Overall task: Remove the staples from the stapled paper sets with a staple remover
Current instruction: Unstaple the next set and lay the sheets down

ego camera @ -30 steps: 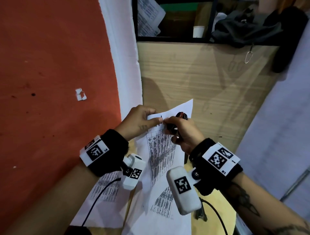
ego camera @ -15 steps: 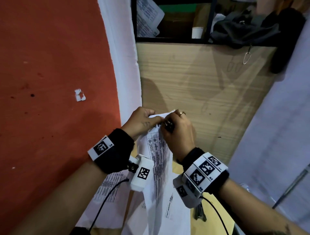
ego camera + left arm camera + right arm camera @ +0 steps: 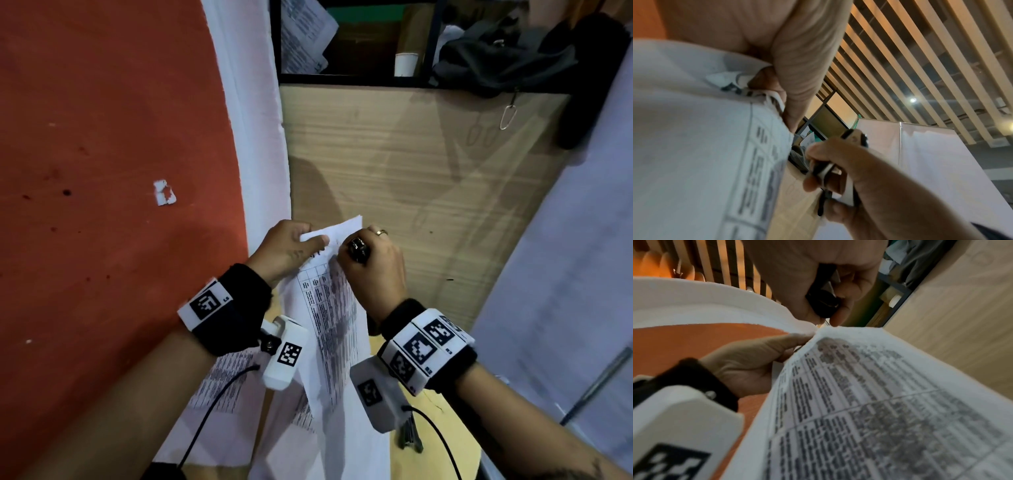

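A stapled paper set [image 3: 329,308] printed with tables is lifted off the wooden desk. My left hand [image 3: 291,246] pinches its top left corner between thumb and fingers. My right hand [image 3: 370,270] grips a black staple remover [image 3: 358,250], whose tip sits at the same top corner. In the left wrist view the staple remover [image 3: 830,170] is squeezed in the right hand beside the paper edge [image 3: 777,146]. The right wrist view has the staple remover [image 3: 823,305] just above the paper corner [image 3: 830,334]. The staple itself is hidden.
More printed sheets [image 3: 222,387] lie on the desk [image 3: 411,164] under my wrists. A dark metal tool [image 3: 409,435] lies near my right wrist. A shelf at the back holds papers [image 3: 305,31], a white cup [image 3: 406,63] and a dark bag [image 3: 507,58]. Red floor [image 3: 102,137] lies left.
The right hand turned palm down and pushed the staple remover onto the paper's top corner. The paper set was lifted and folded steeper; both wrists moved slightly up and right.
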Demonstrator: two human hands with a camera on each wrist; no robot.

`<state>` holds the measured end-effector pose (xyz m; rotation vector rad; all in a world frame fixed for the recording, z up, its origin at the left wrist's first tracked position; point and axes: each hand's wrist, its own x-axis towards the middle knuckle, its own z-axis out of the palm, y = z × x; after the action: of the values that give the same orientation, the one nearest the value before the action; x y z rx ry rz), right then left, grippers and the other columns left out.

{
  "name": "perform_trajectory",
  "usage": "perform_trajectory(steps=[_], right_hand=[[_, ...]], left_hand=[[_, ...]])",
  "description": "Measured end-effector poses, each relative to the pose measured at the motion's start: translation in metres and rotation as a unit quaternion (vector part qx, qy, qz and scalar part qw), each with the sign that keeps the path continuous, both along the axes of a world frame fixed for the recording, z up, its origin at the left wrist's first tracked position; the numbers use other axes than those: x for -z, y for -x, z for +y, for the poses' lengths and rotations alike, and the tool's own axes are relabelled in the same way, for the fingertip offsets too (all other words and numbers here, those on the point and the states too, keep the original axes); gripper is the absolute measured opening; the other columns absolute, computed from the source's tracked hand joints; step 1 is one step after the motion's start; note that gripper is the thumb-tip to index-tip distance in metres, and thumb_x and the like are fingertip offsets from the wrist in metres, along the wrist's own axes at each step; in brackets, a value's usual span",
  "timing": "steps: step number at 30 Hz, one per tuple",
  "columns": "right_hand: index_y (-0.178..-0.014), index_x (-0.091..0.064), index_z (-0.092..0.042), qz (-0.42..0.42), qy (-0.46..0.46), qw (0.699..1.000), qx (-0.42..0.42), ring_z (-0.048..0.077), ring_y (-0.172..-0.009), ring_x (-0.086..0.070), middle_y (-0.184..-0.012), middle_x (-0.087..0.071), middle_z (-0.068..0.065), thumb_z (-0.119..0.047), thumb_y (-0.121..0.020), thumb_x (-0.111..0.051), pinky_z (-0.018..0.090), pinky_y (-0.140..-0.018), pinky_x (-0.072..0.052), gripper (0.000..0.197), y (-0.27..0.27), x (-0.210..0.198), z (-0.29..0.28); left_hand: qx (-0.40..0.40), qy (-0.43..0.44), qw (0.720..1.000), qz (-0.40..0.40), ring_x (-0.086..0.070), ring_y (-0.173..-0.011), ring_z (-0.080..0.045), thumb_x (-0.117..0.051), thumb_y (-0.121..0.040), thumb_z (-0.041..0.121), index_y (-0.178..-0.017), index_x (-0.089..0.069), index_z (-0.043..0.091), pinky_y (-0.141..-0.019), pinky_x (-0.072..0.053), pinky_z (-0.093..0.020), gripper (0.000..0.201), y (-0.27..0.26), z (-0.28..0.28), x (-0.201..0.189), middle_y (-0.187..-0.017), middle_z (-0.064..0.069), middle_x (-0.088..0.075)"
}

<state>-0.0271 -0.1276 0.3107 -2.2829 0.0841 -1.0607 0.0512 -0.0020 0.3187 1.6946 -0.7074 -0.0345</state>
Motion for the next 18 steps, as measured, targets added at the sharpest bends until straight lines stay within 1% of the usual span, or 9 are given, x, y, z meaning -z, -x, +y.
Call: perform_trajectory(steps=[2,4,7,9,11,13,15,16,18], right_hand=[[-0.077,-0.062,-0.006,0.019,0.002,1.0,0.018,0.034,-0.084,-0.056,-0.092,-0.06,0.011,-0.015,-0.08,-0.061,0.037,-0.068,-0.041,0.01,-0.004,0.001,-0.007],[-0.076,-0.061,-0.009,0.039,0.005,0.998,0.045,0.033,-0.086,-0.056,-0.094,-0.059,0.008,-0.018,-0.08,-0.061,0.038,-0.068,-0.043,0.01,-0.008,0.004,-0.016],[-0.075,-0.062,-0.012,0.083,0.016,0.994,0.073,0.031,-0.088,-0.057,-0.095,-0.06,0.006,-0.02,-0.078,-0.063,0.031,-0.064,-0.035,0.008,-0.011,0.008,-0.024],[-0.077,-0.065,-0.013,0.108,0.026,0.99,0.083,0.031,-0.088,-0.058,-0.094,-0.062,0.004,-0.022,-0.078,-0.062,0.03,-0.063,-0.034,0.009,-0.013,0.011,-0.025],[-0.08,-0.067,-0.015,0.11,0.039,0.989,0.087,0.031,-0.089,-0.059,-0.091,-0.064,0.003,-0.024,-0.08,-0.059,0.033,-0.066,-0.041,0.012,-0.012,0.012,-0.023],[-0.081,-0.07,-0.017,0.085,0.021,0.995,0.057,0.031,-0.088,-0.06,-0.091,-0.066,0.003,-0.024,-0.08,-0.061,0.037,-0.071,-0.046,0.011,-0.01,0.011,-0.018],[-0.08,-0.071,-0.017,0.055,-0.032,0.998,0.009,0.029,-0.085,-0.061,-0.087,-0.066,0.003,-0.027,-0.08,-0.065,0.039,-0.072,-0.048,0.012,-0.01,0.008,-0.009],[-0.077,-0.071,-0.016,0.05,-0.061,0.997,-0.011,0.029,-0.082,-0.061,-0.084,-0.066,0.004,-0.031,-0.079,-0.066,0.04,-0.07,-0.048,0.015,-0.01,0.007,-0.004],[-0.071,-0.068,-0.013,0.057,-0.111,0.992,-0.031,0.028,-0.076,-0.062,-0.076,-0.065,0.005,-0.037,-0.077,-0.068,0.04,-0.066,-0.049,0.025,-0.013,0.005,0.003]], left_hand=[[0.005,0.003,1.0,-0.01,-0.051,-0.056,-0.009,-0.065,-0.071,0.034,-0.064,-0.062,0.016,-0.062,-0.038,-0.027,0.019,-0.003,0.005,-0.001,-0.059,0.005,-0.059],[0.009,-0.012,1.0,-0.027,-0.056,-0.061,-0.008,-0.065,-0.073,0.035,-0.066,-0.064,0.018,-0.068,-0.042,-0.028,0.018,-0.004,0.01,-0.002,-0.064,0.004,-0.064],[0.014,-0.032,0.998,-0.054,-0.055,-0.057,0.001,-0.064,-0.073,0.038,-0.06,-0.066,0.024,-0.065,-0.04,-0.026,0.019,-0.008,0.015,-0.002,-0.057,0.014,-0.063],[0.011,-0.057,0.996,-0.073,-0.054,-0.058,-0.002,-0.064,-0.071,0.046,-0.059,-0.067,0.029,-0.064,-0.04,-0.027,0.022,-0.01,0.015,-0.002,-0.056,0.013,-0.062],[-0.002,-0.073,0.993,-0.094,-0.053,-0.058,-0.004,-0.062,-0.073,0.046,-0.057,-0.062,0.024,-0.065,-0.039,-0.029,0.027,-0.01,0.015,-0.001,-0.056,0.012,-0.061],[-0.021,-0.087,0.99,-0.113,-0.051,-0.059,-0.009,-0.059,-0.075,0.042,-0.058,-0.058,0.023,-0.064,-0.037,-0.029,0.025,-0.009,0.014,0.0,-0.058,0.008,-0.059],[-0.022,-0.098,0.987,-0.125,-0.046,-0.058,-0.014,-0.057,-0.076,0.042,-0.059,-0.055,0.023,-0.059,-0.034,-0.027,0.026,-0.007,0.013,0.001,-0.06,-0.003,-0.055],[-0.022,-0.103,0.986,-0.131,-0.043,-0.056,-0.012,-0.057,-0.077,0.042,-0.058,-0.054,0.023,-0.055,-0.032,-0.026,0.027,-0.006,0.012,0.002,-0.058,-0.002,-0.052],[-0.029,-0.107,0.984,-0.14,-0.037,-0.048,-0.004,-0.063,-0.083,0.035,-0.058,-0.053,0.026,-0.049,-0.028,-0.02,0.029,-0.005,0.01,0.004,-0.05,0.008,-0.046]])
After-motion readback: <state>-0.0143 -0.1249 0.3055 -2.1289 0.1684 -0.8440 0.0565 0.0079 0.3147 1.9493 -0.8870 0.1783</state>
